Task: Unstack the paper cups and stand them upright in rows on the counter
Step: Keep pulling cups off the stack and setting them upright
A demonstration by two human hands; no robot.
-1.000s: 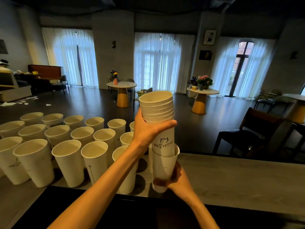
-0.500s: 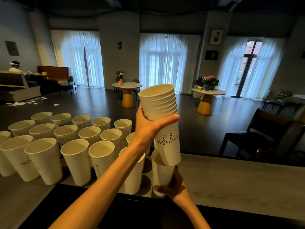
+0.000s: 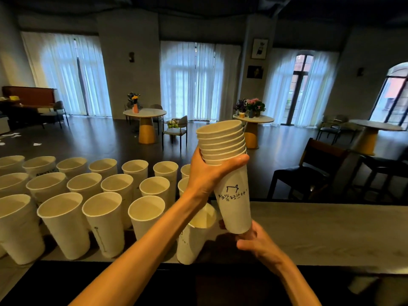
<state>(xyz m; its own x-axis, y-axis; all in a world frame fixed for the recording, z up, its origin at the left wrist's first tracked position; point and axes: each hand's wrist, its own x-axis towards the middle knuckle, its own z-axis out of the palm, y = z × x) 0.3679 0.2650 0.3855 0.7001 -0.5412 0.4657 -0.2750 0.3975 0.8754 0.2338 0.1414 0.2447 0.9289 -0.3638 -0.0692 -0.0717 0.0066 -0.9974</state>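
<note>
I see the left hand [image 3: 205,173] wrapped round the stack of paper cups [image 3: 229,173], its grip clamped just under the nested rims, thumb across the front, holding the stack tilted in the air above the desk [image 3: 320,230]. The right hand [image 3: 256,241] sits directly below the stack, fingers curled against the bottom edge of the lowest cup; how firmly it holds I cannot tell. The outer cup carries a small black line drawing and a row of handwritten-style characters beneath it, which I cannot read with certainty. Just left of the stack's base, a single cup [image 3: 194,237] stands at the near edge of the desk, partly behind the left forearm. Further left, the standing cups [image 3: 103,224] fill the desk in three rows, mouths up. One cup [image 3: 42,168] in the far row shows dark print, too blurred to read.
</note>
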